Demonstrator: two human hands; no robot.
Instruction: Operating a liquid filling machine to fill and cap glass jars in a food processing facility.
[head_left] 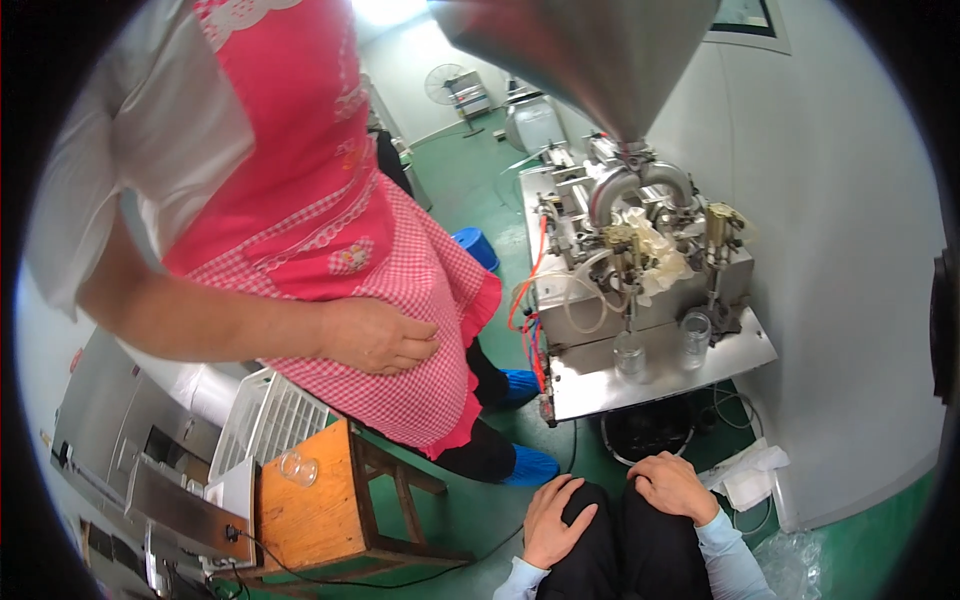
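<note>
My left hand (pixel 555 522) lies on my left knee, its fingers spread over the dark trousers (pixel 590 560) and nothing in it. On the other knee rests my right hand (pixel 672 487), also without anything in it, its fingers draped loosely over the kneecap. Ahead of my knees stands a steel filling machine (pixel 585 385) with two nozzles. Under the left nozzle is a clear glass jar (pixel 630 360); another glass jar (pixel 694 345) stands by the right nozzle. A large metal hopper (pixel 590 60) feeds down into curved pipes (pixel 640 185). Neither hand touches the machine.
A person in a pink apron (pixel 330 250) stands close on the left, one hand (pixel 375 335) at the apron. A wooden table (pixel 315 510) bears a glass jar (pixel 298 468). A black bucket (pixel 648 435) sits beneath the machine's front edge; a power cable (pixel 400 582) crosses the floor.
</note>
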